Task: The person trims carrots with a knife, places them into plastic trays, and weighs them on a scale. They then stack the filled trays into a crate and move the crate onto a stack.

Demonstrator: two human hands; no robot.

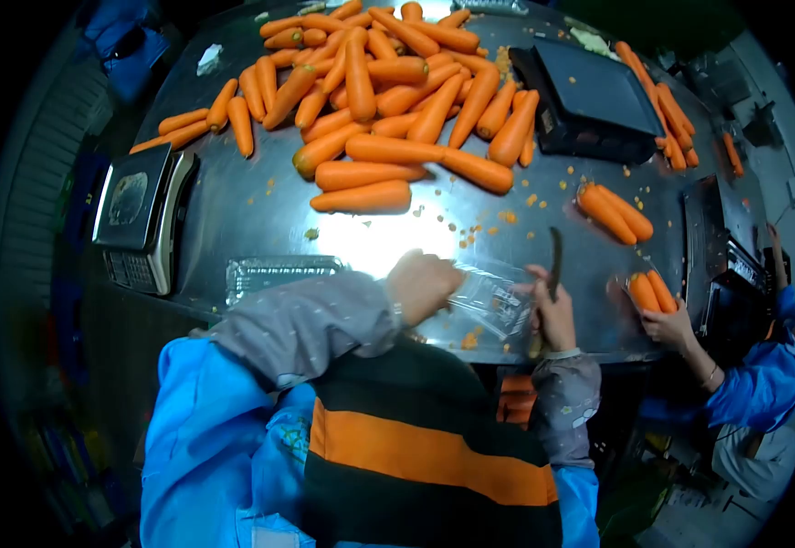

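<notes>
One clear tray (498,306) lies between curled left fingers (447,277), grip unclear, and right fingers (538,273) clasped around a knife (556,256).

We see a bright white shine on the surface (361,239). Dim, dark sides bend round, the corners are black, and our left hand (423,285) looks a bit blurry.

Gry patterned slvs (315,320), brt blue top (201,402), blk garment (397,388) w/ wide orange band (429,457).

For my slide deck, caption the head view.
Left hand and right hand at a clear plastic container, carrots heaped beyond.
</notes>
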